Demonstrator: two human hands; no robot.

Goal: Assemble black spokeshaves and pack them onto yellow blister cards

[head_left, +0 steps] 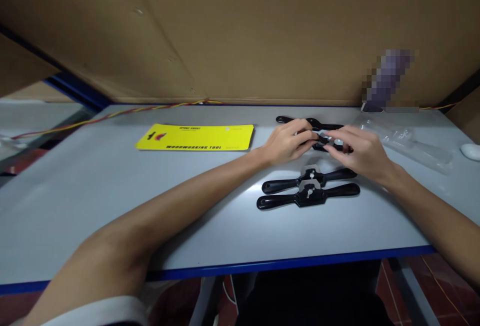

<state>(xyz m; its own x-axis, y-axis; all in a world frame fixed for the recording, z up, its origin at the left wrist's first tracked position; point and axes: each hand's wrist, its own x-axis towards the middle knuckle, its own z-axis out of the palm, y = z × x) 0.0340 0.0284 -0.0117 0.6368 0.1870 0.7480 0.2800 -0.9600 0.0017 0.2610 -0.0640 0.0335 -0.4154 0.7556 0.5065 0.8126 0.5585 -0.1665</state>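
Observation:
Between my two hands is a black spokeshave, partly covered by my fingers. My left hand is closed at its left side, with the fingers over its handle. My right hand pinches near its middle, by the metal blade; the exact fingertip contact is hard to make out. Just behind lies another black spokeshave. Nearer to me, two more lie side by side, a farther spokeshave and a front spokeshave, each with a silvery blade at its centre.
Yellow printed packaging cards lie left of my hands. Clear plastic packaging rests to the right, near a white object. A pixelated purple item stands at the back by the cardboard wall. A twisted cable runs along the rear edge.

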